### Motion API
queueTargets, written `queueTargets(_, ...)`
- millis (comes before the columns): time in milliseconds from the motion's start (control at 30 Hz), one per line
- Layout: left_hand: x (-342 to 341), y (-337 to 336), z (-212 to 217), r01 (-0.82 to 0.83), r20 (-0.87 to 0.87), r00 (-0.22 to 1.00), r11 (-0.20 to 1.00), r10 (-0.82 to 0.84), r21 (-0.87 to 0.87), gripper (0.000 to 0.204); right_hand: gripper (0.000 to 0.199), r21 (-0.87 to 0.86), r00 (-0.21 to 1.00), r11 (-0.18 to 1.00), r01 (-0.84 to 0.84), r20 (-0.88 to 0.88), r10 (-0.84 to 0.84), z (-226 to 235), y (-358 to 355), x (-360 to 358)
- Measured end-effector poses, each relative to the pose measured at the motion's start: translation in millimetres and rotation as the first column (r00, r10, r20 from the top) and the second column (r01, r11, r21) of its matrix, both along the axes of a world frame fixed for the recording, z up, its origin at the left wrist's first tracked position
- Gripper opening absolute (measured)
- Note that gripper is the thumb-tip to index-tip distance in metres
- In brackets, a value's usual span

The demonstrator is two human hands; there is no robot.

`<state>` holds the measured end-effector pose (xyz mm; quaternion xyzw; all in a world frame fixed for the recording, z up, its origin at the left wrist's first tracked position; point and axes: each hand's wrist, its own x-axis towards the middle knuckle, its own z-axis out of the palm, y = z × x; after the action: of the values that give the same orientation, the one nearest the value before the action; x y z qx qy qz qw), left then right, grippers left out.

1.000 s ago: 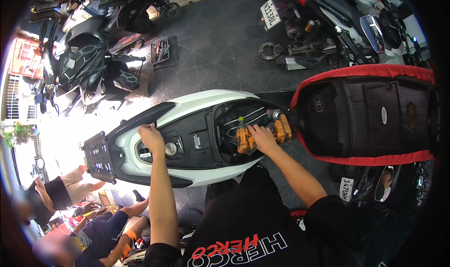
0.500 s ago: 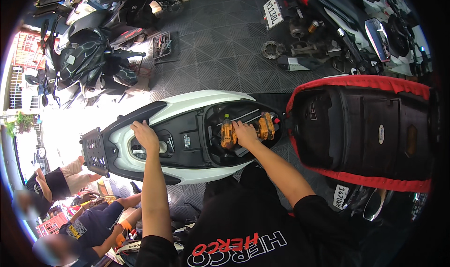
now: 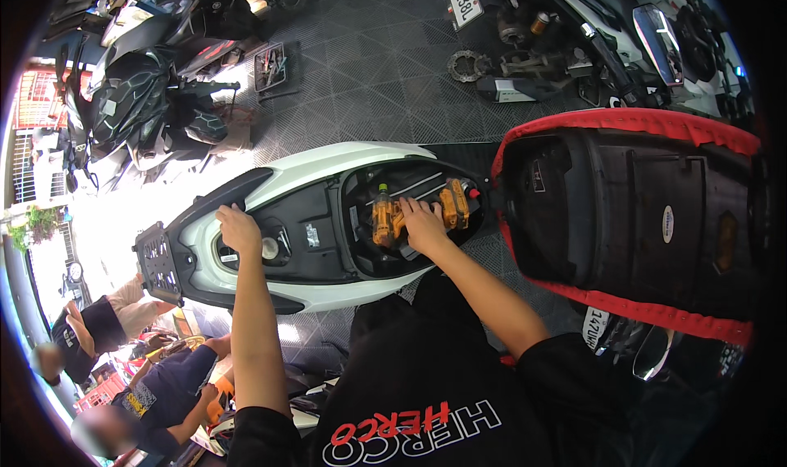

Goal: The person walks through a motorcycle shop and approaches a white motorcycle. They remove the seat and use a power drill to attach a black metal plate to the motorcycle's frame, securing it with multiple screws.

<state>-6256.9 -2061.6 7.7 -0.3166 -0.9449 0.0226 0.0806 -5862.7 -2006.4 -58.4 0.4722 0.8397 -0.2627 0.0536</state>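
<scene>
A white scooter body lies across the view with its seat up and its under-seat compartment exposed. In that compartment lies an orange cordless drill, its battery end to the right and a yellow-green tip at the far end. My right hand is closed round the drill's handle between head and battery. My left hand is at the scooter's tail, with curled fingers on the inner edge of the black grab rail. Below that hand's wrist, a round pale cap sits in a recess.
The raised seat, black underneath with a red edge, stands to the right. Parked motorcycles fill the far left, and another motorcycle the far right. A tool tray lies on the tiled floor. Two people are at lower left.
The view has shifted slightly, so the scooter and seat appear a little further left and up. Both hands keep their places on the drill and at the grab rail.
</scene>
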Motion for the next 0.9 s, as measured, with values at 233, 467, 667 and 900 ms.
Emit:
queueTargets(233,-7.5,-25.7,3.1,0.107,-0.051,0.993,0.994,-0.107,0.008,0.022,0.03,-0.246,0.446,0.969,-0.022,-0.87,-0.211,229.9,4.6,10.6)
queueTargets(467,-12.5,-11.0,-0.8,0.068,-0.006,0.998,0.997,-0.068,-0.046,0.019,0.038,0.248,-0.203,0.963,-0.105,-0.953,0.223,390.1,-12.0,26.4)
queueTargets(667,3.3,-12.7,9.4,0.072,0.045,0.996,0.991,-0.078,0.116,0.021,0.049,0.306,0.128,0.879,-0.366,-0.919,0.374,373.1,-18.7,11.8)
queueTargets(900,-5.7,-31.4,14.4,0.172,-0.093,0.98,0.984,-0.176,-0.052,0.02,0.052,-0.087,0.956,0.996,0.005,-0.293,-0.03,131.0,5.3,-22.5)
